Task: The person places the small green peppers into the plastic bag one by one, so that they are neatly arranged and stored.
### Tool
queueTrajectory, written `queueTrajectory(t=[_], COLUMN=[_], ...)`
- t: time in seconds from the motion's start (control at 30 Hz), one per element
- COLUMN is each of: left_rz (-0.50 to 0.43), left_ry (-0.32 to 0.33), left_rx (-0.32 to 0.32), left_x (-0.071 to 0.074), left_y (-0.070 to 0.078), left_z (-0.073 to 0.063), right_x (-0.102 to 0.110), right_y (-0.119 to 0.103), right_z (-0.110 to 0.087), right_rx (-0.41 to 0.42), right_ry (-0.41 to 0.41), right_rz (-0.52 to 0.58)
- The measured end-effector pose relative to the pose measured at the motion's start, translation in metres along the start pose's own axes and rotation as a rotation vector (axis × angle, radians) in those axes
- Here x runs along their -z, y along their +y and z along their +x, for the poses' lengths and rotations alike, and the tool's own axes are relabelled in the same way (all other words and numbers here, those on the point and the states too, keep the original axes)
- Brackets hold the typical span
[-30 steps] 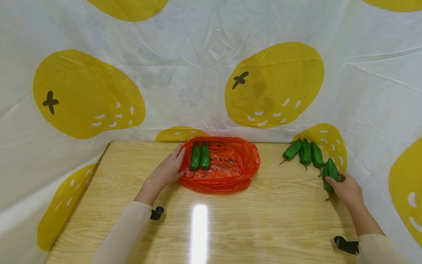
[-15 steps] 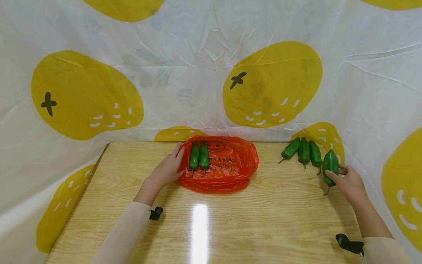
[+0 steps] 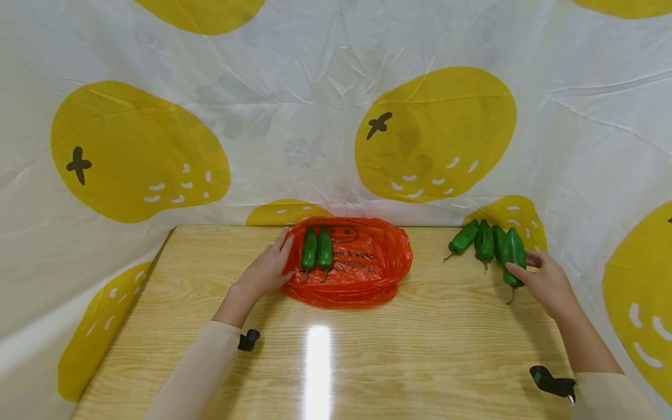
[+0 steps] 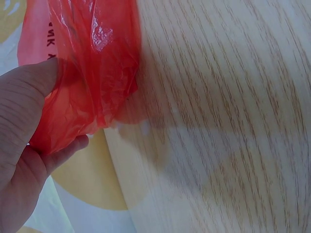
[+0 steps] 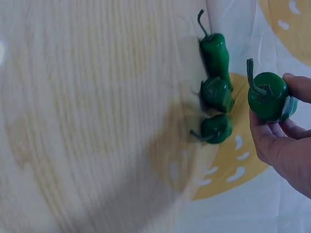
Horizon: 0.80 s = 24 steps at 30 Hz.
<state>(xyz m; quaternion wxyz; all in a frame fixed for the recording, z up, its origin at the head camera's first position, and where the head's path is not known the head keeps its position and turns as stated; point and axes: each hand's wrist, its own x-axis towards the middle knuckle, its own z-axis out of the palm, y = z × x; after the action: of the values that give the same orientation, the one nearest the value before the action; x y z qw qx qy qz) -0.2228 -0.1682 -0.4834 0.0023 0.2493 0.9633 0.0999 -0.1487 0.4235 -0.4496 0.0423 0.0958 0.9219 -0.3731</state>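
My left hand [image 3: 268, 270] grips the left rim of a red plastic bag [image 3: 391, 256], which lies spread wide on the table. The left wrist view shows the thumb on one side of the bag's film [image 4: 99, 73] and the fingers on the other. Two green peppers [image 3: 317, 248] lie side by side at the bag's left end, stems toward me. My right hand [image 3: 548, 286] holds another green pepper [image 3: 513, 256] between thumb and fingers, its stem pointing down. In the right wrist view this pepper [image 5: 267, 99] hangs beside three others [image 5: 216, 92] in a row.
Three green peppers [image 3: 484, 242] rest at the back right of the wooden table [image 3: 409, 361]. A white cloth with yellow fruit prints [image 3: 294, 134] rises behind the table and along both sides. A black device [image 3: 551, 382] sits at my right wrist.
My right hand has lifted its pepper and carried it left, so it now overlaps the rightmost pepper of the row in the head view. The left hand and the bag have stayed put.
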Motion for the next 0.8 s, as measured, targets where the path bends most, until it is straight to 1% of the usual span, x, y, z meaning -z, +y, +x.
queueTrajectory(t=[0.2,0.4,0.53,0.67,0.8], left_rz=[-0.002,0.022,0.023,0.004,0.006], left_ry=[-0.007,0.029,0.029,0.017,0.015], left_rx=[-0.002,-0.023,-0.021,-0.011,-0.009], left_x=[0.0,-0.001,-0.001,0.0,0.0], left_y=[0.001,0.0,0.0,0.0,0.0], left_z=[-0.001,-0.001,-0.001,-0.001,-0.001], right_x=[-0.006,-0.013,-0.016,-0.019,-0.023], right_y=[-0.022,-0.045,-0.057,-0.067,-0.077], right_z=[0.004,0.009,0.011,0.015,0.019], right_rx=[0.049,0.105,0.13,0.143,0.158], right_ry=[-0.01,-0.013,-0.007,-0.028,-0.059], right_rz=[0.01,-0.011,-0.009,-0.003,-0.003])
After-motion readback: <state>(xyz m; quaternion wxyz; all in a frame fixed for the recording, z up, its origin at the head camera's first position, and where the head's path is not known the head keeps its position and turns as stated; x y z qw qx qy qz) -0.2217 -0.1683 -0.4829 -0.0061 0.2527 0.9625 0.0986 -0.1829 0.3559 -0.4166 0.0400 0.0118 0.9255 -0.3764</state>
